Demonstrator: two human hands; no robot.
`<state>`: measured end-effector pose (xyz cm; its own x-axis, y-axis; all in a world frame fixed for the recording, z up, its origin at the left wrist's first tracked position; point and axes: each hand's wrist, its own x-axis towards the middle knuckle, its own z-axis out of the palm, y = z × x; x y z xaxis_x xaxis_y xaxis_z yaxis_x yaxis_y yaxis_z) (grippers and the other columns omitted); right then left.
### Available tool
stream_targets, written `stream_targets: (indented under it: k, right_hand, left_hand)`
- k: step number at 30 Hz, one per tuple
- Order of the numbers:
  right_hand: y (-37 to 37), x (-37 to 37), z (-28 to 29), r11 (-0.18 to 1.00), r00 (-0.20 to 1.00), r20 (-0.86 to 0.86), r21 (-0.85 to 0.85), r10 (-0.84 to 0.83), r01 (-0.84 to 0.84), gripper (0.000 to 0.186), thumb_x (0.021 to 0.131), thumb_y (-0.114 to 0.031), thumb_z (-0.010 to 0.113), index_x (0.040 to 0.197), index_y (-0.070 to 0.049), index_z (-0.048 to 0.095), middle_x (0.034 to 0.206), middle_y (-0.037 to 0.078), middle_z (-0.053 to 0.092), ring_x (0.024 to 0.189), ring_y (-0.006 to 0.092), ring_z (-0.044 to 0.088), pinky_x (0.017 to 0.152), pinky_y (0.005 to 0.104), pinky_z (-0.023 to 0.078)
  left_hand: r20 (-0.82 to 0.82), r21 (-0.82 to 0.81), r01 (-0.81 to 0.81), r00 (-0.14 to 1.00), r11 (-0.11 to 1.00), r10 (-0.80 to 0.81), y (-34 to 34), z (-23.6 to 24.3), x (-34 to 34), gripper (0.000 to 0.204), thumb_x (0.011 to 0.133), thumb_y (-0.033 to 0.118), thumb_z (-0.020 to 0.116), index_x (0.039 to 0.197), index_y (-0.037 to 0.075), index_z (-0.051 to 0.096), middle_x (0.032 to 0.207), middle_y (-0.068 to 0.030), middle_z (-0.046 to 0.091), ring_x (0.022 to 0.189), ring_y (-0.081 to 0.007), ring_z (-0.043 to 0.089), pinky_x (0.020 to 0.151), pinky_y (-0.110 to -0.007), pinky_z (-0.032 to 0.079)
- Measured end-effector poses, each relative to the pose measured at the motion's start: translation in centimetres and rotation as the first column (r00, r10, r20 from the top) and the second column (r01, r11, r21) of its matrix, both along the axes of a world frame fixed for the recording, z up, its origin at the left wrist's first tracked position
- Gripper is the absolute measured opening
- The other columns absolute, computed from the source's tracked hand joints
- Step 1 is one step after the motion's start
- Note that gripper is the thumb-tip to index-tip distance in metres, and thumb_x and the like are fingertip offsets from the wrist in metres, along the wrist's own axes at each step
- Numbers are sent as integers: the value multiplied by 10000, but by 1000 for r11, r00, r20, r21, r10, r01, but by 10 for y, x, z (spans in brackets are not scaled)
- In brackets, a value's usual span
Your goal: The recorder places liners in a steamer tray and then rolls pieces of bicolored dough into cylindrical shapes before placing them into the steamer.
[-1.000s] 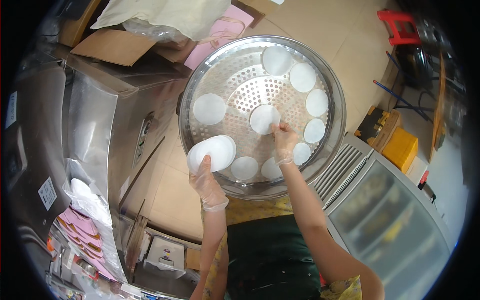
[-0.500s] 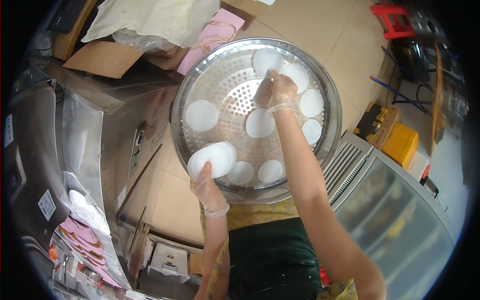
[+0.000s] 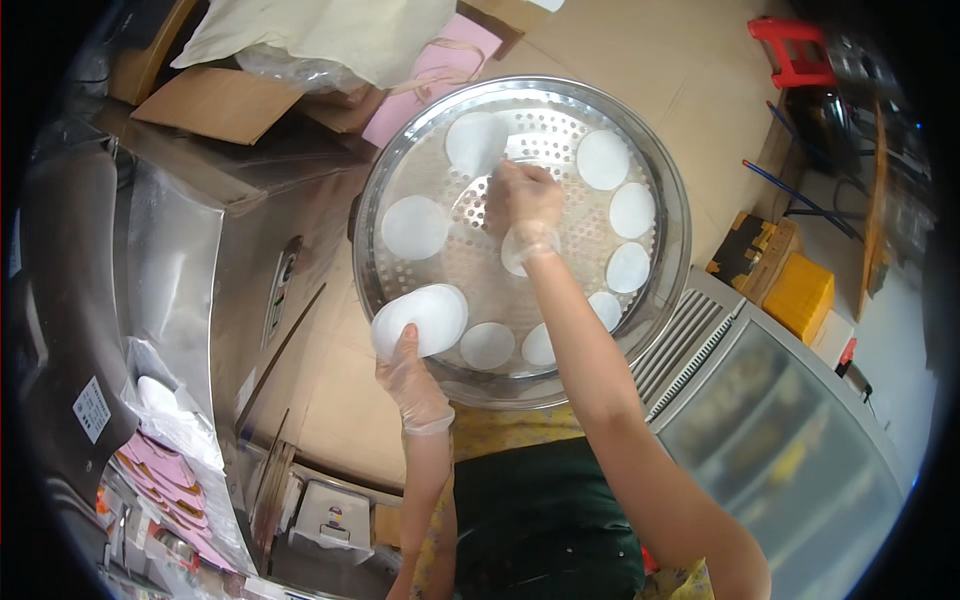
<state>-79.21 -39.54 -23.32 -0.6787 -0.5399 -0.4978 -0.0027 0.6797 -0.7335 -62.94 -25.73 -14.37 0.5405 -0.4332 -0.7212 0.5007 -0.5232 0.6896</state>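
A wide round metal steamer tray (image 3: 672, 235) with a perforated base lies before me, with several white paper rounds on it. My left hand (image 3: 408, 382), in a clear plastic glove, grips a fanned stack of paper rounds (image 3: 430, 312) over the tray's near left edge, thumb on top. My right hand (image 3: 527, 200), also gloved, reaches over the tray's middle. Its fingers pinch the edge of a single paper round (image 3: 474, 143) at the upper left of the tray. Another round (image 3: 415, 227) lies at the left side; one beneath my right wrist is mostly hidden.
A stainless steel cabinet (image 3: 270, 230) stands to the left of the tray. Cardboard flaps (image 3: 215, 105) and a pink bag (image 3: 430, 85) lie beyond it. At the right is a glass-topped chest (image 3: 780, 400), with a yellow box (image 3: 800, 295) behind it. A red stool (image 3: 790, 50) stands farther off.
My right hand has moved left and slightly nearer, carrying the pinched paper round from the tray's top toward its upper left. My left hand keeps its stack almost in place.
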Motion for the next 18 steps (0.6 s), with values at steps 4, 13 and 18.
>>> stream_targets:
  k: [4,13,18]
  right_hand:
    - [36,-94,-19,1000,883,-470,-26,-2,-12,419,755,-287,816,1012,18,689,866,134,703,766,265,673,724,357,531]
    - [0,-141,0,898,786,-546,439,289,-25,754,629,-384,903,1184,25,598,1160,207,666,1054,344,666,892,408,535]
    - [-3,-152,-7,896,864,-424,439,272,-66,725,619,-341,909,1195,-26,601,1145,188,665,1028,350,671,895,403,531]
  left_hand:
    - [10,4,35,999,999,-35,-4,7,-5,337,894,24,672,1201,-95,603,1130,-150,666,996,-215,640,916,-333,500]
    - [-66,10,60,996,998,-59,1,-9,-30,333,889,22,676,1201,-73,607,1127,-128,666,988,-201,637,919,-324,493]
    - [-102,5,84,991,996,-83,-4,-7,-40,343,886,18,678,1212,-59,604,1126,-117,665,996,-198,633,924,-325,492]
